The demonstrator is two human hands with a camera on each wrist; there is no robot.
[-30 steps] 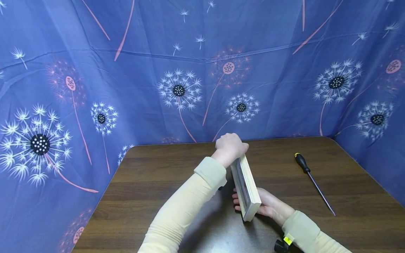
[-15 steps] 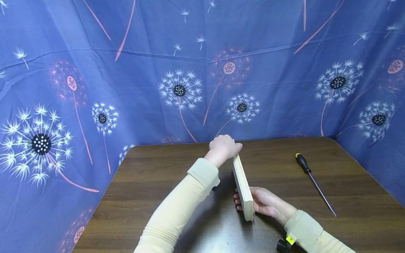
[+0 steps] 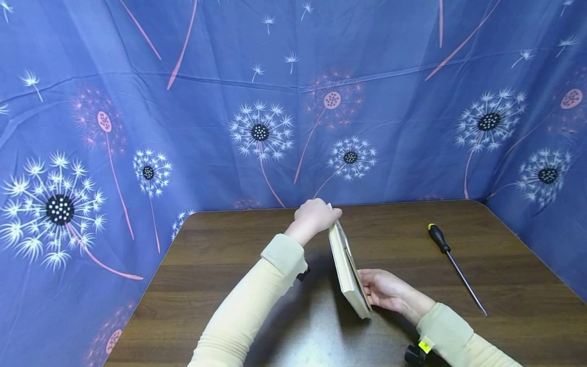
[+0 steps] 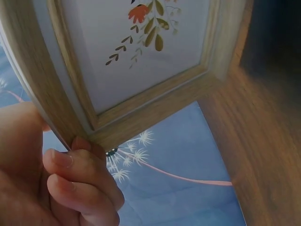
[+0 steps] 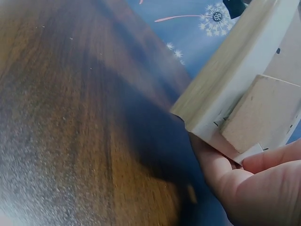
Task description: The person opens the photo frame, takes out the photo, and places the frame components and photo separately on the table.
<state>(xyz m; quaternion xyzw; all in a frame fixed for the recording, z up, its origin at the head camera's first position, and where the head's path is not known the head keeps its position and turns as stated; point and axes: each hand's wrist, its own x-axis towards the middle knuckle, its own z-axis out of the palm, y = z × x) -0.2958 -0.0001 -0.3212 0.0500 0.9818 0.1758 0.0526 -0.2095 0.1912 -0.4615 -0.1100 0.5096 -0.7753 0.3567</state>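
Note:
A light wooden picture frame [image 3: 343, 265] stands tilted on edge above the table, seen nearly edge-on in the head view. My left hand [image 3: 315, 218] grips its far upper end. In the left wrist view, the fingers of that left hand [image 4: 80, 181] curl round a corner of the frame [image 4: 155, 110], whose front bears a print of orange and green flowers. Near the lower end, my right hand [image 3: 387, 291] holds the frame from the right. In the right wrist view, the thumb and a finger of the right hand [image 5: 263, 183] pinch a corner beside a brown backing piece [image 5: 263, 113].
A screwdriver [image 3: 456, 267] with a black and yellow handle lies on the right of the brown wooden table [image 3: 220, 265]. Behind the table hangs a blue cloth [image 3: 197, 127] with a dandelion pattern.
The frame has turned, so its back edge on the right now shows instead of its left face. My left hand has moved left and slightly down with it; the right hand has shifted slightly right.

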